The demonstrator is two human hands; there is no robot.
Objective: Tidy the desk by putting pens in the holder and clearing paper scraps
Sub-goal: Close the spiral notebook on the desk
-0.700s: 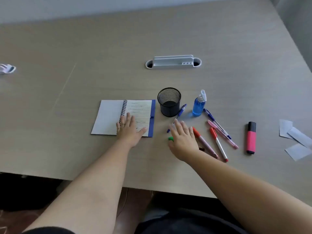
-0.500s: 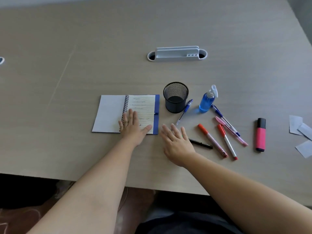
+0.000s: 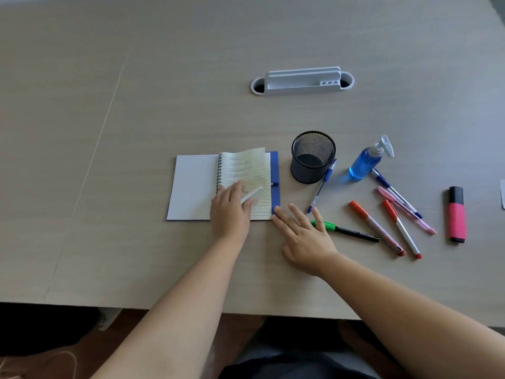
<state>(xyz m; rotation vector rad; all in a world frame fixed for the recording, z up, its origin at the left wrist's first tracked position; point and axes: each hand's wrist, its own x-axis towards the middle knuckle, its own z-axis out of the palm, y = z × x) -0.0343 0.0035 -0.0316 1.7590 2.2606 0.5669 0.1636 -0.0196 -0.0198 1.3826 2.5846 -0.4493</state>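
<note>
The left hand (image 3: 231, 212) rests palm-down on the lined page of the open spiral notebook (image 3: 222, 186), thumb and fingers pinching the lifted lower edge of that page, which curls upward. The left forearm extends from the near table (image 3: 109, 132) edge. The right hand (image 3: 304, 237) lies flat on the table just right of the notebook's blue cover, fingers spread, holding nothing; its fingertips touch the cap end of the green pen (image 3: 345, 230). The black mesh holder (image 3: 313, 157) stands upright right of the notebook; no pens show inside it. A blue pen (image 3: 322, 186) leans against its base. Two orange markers (image 3: 375, 228), further pens and a pink highlighter (image 3: 457, 214) lie flat to the right, beside a blue spray bottle (image 3: 367, 161).
</note>
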